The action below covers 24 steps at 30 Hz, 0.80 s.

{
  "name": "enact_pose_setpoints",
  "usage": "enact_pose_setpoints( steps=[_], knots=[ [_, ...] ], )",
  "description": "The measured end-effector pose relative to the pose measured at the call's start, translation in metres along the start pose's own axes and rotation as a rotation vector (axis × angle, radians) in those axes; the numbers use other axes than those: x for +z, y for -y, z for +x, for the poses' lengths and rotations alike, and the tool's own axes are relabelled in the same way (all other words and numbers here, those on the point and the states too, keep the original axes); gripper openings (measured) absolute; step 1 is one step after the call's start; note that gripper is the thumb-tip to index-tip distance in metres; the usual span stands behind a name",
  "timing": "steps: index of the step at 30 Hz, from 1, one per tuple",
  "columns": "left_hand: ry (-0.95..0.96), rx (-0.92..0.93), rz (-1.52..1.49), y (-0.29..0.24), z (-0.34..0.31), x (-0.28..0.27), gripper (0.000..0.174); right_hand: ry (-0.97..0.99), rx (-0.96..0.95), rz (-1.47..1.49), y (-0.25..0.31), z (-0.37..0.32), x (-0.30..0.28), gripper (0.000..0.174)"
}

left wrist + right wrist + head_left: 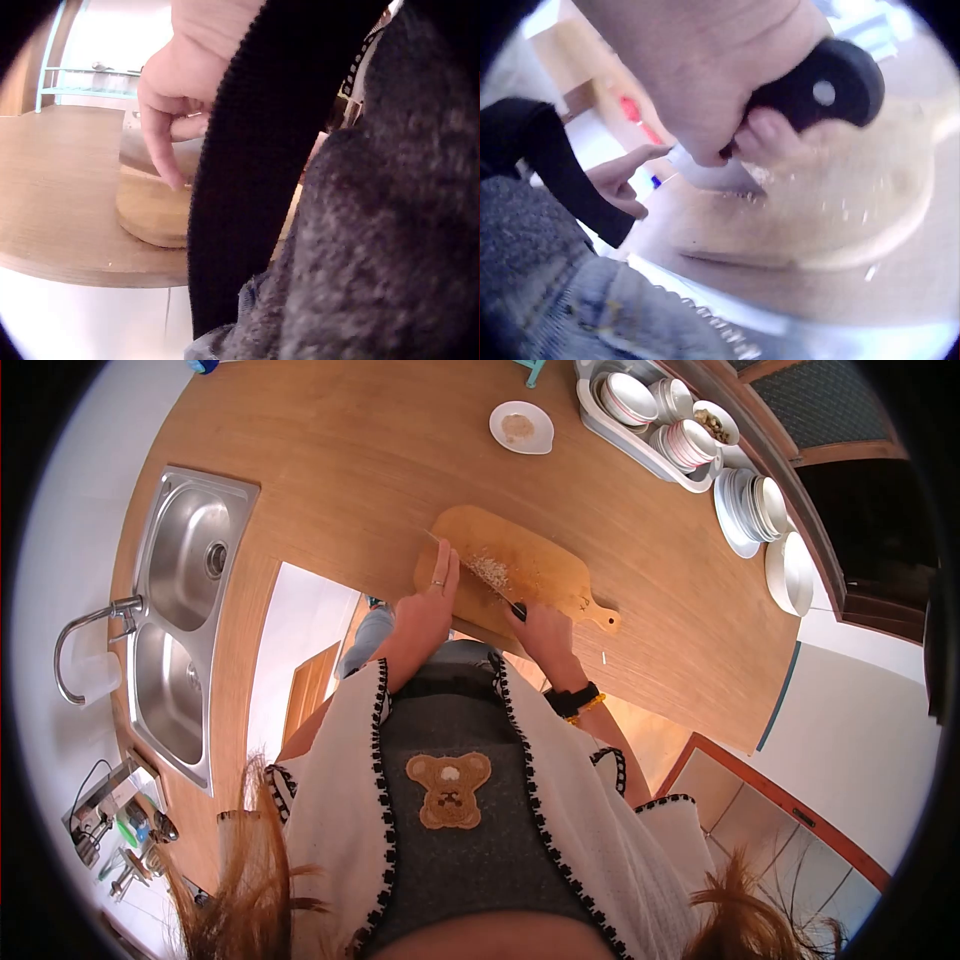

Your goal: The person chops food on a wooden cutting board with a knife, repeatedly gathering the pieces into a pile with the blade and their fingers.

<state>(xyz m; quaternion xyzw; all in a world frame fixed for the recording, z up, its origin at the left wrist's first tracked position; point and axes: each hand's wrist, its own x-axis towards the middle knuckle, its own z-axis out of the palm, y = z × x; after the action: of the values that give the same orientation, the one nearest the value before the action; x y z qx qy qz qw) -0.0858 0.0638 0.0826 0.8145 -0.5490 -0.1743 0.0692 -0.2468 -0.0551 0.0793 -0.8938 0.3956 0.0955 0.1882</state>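
My right hand (548,637) grips the black handle of a kitchen knife (817,91) at the near side of a wooden cutting board (550,565). The broad blade (716,176) stands edge down on the board. Finely chopped pale bits (489,569) lie in a small heap along its far side. My left hand (422,618) is at the tip end, its extended fingers resting on the blade. In the left wrist view, one finger (163,154) points down along the metal, and the strap hides part of the board.
A white dish (521,427) with light powder sits beyond the board. Stacked bowls fill a dish rack (650,450) at the back right, near plates (738,520) and a large bowl (789,575). A double steel sink (190,620) is at the left. One pale scrap (603,657) lies beside the board.
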Motion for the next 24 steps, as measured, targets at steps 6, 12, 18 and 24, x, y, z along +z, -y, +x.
enact_pose_setpoints(
  steps=[6, 12, 18, 24],
  knots=[
    [0.03, -0.011, 0.111, -0.001, 0.001, 0.004, 0.085, -0.013, -0.014, -0.065, -0.008, 0.008, -0.003, 0.044],
    [0.049, -0.036, 0.2, -0.003, 0.004, 0.01, 0.081, -0.023, -0.06, -0.083, -0.012, 0.02, -0.015, 0.045],
    [0.043, -0.04, 0.239, -0.002, 0.004, 0.008, 0.081, -0.027, -0.13, -0.177, -0.017, 0.032, -0.021, 0.044],
    [0.057, -0.041, 0.142, -0.003, 0.007, 0.01, 0.081, 0.016, -0.145, -0.123, -0.025, 0.041, -0.015, 0.048]
  ],
)
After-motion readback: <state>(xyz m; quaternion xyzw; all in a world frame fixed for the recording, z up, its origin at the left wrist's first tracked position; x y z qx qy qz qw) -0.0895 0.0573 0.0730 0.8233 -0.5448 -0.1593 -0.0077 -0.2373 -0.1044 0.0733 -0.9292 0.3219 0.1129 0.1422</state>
